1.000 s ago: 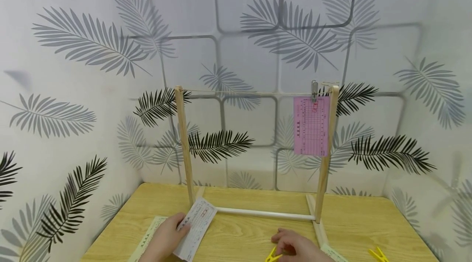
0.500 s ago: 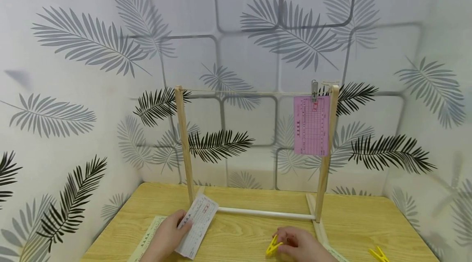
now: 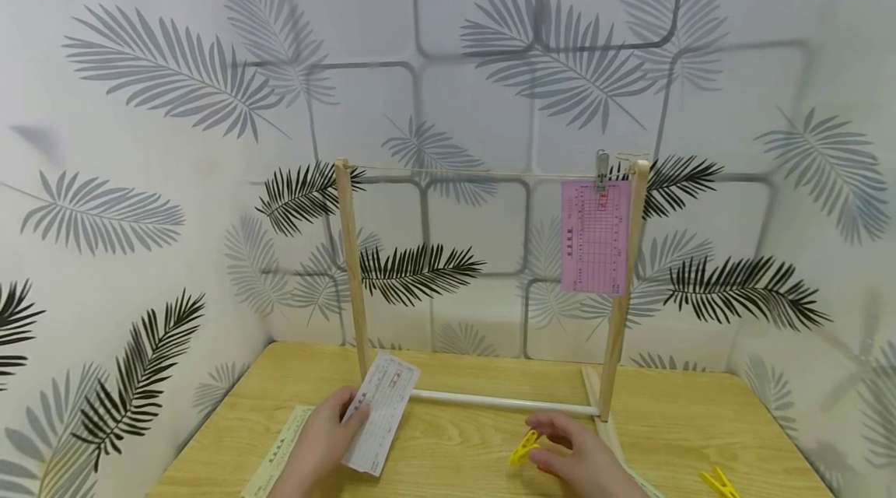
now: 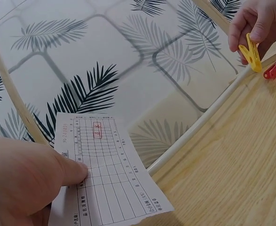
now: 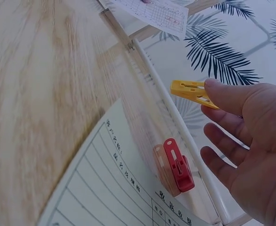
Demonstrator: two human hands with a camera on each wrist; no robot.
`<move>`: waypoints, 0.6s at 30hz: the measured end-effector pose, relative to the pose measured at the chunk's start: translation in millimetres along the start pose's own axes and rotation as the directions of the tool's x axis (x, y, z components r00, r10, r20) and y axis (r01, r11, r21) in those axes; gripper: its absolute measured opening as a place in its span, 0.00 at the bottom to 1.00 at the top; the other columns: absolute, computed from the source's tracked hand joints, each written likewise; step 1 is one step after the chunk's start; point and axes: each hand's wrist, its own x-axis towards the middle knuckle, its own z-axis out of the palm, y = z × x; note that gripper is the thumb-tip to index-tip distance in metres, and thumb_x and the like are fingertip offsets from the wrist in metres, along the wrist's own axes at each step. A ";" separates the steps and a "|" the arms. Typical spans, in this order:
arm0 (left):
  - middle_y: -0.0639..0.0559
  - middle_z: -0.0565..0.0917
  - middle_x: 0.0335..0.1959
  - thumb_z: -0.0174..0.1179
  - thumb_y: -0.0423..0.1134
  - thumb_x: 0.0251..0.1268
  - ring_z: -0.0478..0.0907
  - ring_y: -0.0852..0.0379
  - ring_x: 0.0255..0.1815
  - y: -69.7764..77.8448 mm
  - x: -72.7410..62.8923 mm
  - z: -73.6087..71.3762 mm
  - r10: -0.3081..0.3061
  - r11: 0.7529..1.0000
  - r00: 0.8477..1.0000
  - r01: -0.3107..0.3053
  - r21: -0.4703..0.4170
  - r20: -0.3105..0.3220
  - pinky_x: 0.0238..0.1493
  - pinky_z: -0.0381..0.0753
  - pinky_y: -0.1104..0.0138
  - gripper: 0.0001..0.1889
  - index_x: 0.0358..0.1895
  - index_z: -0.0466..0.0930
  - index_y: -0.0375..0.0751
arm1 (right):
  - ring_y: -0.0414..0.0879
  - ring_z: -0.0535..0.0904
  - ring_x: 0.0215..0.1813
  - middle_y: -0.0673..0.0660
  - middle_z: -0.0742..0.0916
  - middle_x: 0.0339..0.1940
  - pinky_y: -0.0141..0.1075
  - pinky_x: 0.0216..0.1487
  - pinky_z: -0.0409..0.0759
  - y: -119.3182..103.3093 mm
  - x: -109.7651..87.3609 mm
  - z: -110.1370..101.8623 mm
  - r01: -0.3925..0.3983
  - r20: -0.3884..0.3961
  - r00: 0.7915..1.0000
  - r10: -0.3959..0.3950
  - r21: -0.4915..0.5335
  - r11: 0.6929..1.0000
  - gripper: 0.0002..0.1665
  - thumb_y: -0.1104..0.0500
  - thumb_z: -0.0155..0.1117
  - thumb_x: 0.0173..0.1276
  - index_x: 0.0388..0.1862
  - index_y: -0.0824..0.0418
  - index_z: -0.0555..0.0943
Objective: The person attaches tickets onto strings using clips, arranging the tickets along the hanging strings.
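Observation:
My left hand [image 3: 325,436] grips a white printed form [image 3: 385,416] with a red stamp, thumb across its face in the left wrist view. The form tilts in front of the wooden stand's left post [image 3: 352,272]. On the right, my right hand [image 3: 584,455] pinches a yellow clothespin [image 3: 523,449] by its handle end between thumb and forefinger. The other fingers are loosely bent in the right wrist view. From the string [image 3: 476,172] between the posts, a pink form [image 3: 595,249] hangs by a clear-looking clip [image 3: 602,171] near the right post [image 3: 623,311].
A white rod [image 3: 490,401] joins the stand's feet low over the wooden table [image 3: 448,451]. Pale green forms lie at the left [image 3: 278,455] and beneath my right hand [image 5: 105,174]. A red clothespin [image 5: 179,165] is near the rod; another yellow clothespin [image 3: 719,482] lies far right.
Both hands have risen a little and moved forward. The white form has gone up with the left hand, the yellow clothespin with the right. The head view has shifted slightly.

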 end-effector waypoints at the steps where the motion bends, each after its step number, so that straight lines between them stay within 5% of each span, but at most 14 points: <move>1: 0.51 0.87 0.43 0.65 0.35 0.83 0.79 0.56 0.35 0.7 0.3 0.1 -0.002 1.000 1.000 0.002 -0.006 -0.002 0.36 0.80 0.62 0.10 0.58 0.83 0.35 | 0.67 0.81 0.70 0.63 0.88 0.64 0.65 0.72 0.75 -1.2 -0.5 0.3 -0.009 -0.011 1.000 0.009 0.000 1.000 0.28 0.55 0.77 0.77 0.69 0.67 0.82; 10: 0.51 0.87 0.39 0.63 0.36 0.84 0.82 0.56 0.33 9.3 -0.2 0.2 0.004 0.997 1.000 -0.006 -0.074 -0.020 0.32 0.82 0.64 0.09 0.57 0.84 0.36 | 0.65 0.83 0.69 0.62 0.90 0.61 0.62 0.71 0.77 -11.6 -0.9 -0.4 -0.047 -0.086 0.995 0.048 0.007 0.999 0.23 0.56 0.77 0.77 0.64 0.66 0.86; 18: 0.52 0.87 0.37 0.65 0.35 0.83 0.82 0.56 0.31 19.6 0.8 2.2 0.038 0.995 0.998 -0.043 -0.090 -0.058 0.30 0.82 0.64 0.04 0.50 0.83 0.39 | 0.58 0.87 0.62 0.58 0.91 0.57 0.50 0.65 0.85 -24.9 -0.4 -7.5 0.066 -0.131 0.989 -0.071 -0.043 0.997 0.23 0.58 0.76 0.77 0.66 0.66 0.84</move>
